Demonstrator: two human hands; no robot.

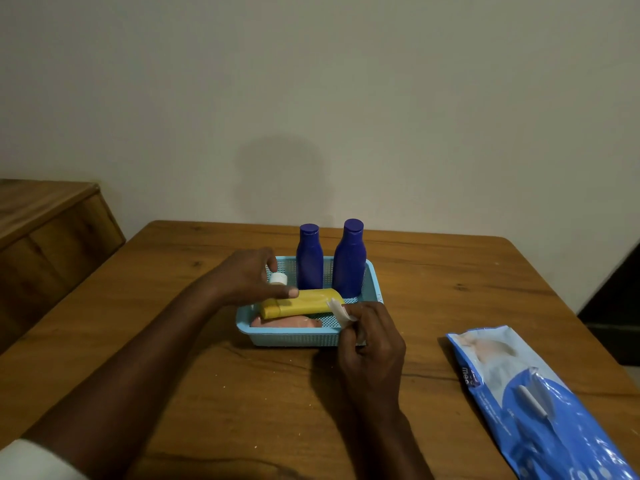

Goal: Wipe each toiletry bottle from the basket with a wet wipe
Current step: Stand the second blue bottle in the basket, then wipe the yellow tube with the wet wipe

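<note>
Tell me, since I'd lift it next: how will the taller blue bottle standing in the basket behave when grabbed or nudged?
The taller blue bottle looks like rigid plastic, so probably stiff in a grip. It stands upright, tall and narrow, in the basket, so a sideways nudge could tip it, maybe into the shorter blue bottle beside it. Its glossy surface may be somewhat slippery. Weight cannot be judged.

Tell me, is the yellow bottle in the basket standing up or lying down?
Lying down. The yellow bottle rests on its side across the blue basket, unlike the two dark blue bottles standing upright behind it.
</note>
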